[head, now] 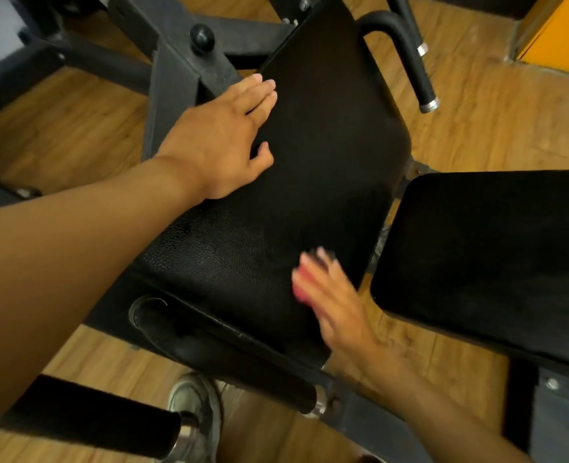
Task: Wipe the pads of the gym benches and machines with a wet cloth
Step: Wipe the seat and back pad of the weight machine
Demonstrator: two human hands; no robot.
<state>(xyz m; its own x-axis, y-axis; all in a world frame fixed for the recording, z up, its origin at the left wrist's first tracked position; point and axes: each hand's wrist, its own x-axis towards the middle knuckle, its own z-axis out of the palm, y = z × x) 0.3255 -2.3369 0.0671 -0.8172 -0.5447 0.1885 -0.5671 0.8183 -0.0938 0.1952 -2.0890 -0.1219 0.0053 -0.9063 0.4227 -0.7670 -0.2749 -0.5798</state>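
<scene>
Head view shows the left hand (223, 135) lying flat with straight fingers on the upper left edge of the black seat pad (310, 162), whose long axis runs from near left to far right. Blurred, the right hand (330, 295) presses a pink cloth (301, 282) on the pad's near right part; its fingers look fairly straight, grip unclear. A second black pad (487, 262) sits just right.

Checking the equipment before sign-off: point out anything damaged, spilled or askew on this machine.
Nothing stands out. The black seat pad looks whole, with no visible tear or spill; the left hand rests flat on it. The right hand is motion-blurred over something pinkish, likely the cloth.
</scene>
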